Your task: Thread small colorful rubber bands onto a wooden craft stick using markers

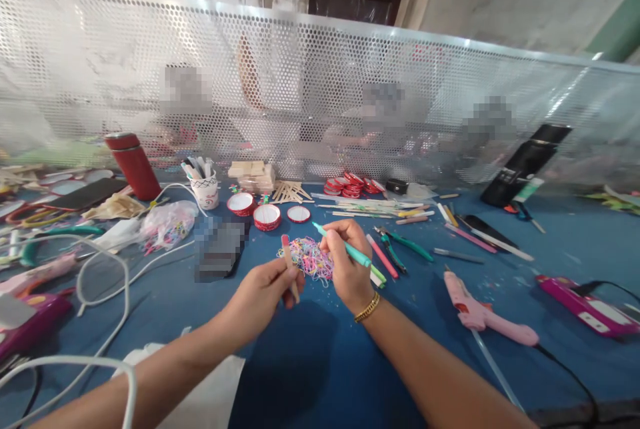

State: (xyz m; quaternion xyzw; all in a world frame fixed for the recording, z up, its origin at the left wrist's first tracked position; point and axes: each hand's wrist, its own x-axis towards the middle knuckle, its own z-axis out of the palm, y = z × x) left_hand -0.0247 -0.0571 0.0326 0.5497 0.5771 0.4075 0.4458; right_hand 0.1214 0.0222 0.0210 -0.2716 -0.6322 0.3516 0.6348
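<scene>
Pinched in my left hand (273,287) is a flat wooden stick (289,257) with a red upper tip, held upright at a slight tilt. My right hand (350,262) is closed on a teal marker (356,253), whose tip points up and left toward the stick without touching it. Between and just behind both hands lies a pile of thin multicoloured bands (311,257) on the blue table (295,355). A pink-red marker (383,256) and a green marker (379,274) rest right beside my right hand.
Red-rimmed round containers (267,216), a cup of markers (204,190) and wooden sticks stand behind. Green-handled pliers (393,250), a pink glue gun (480,315) and a black bottle (523,165) are right. A phone (223,249), white cable and red bottle (134,166) lie left.
</scene>
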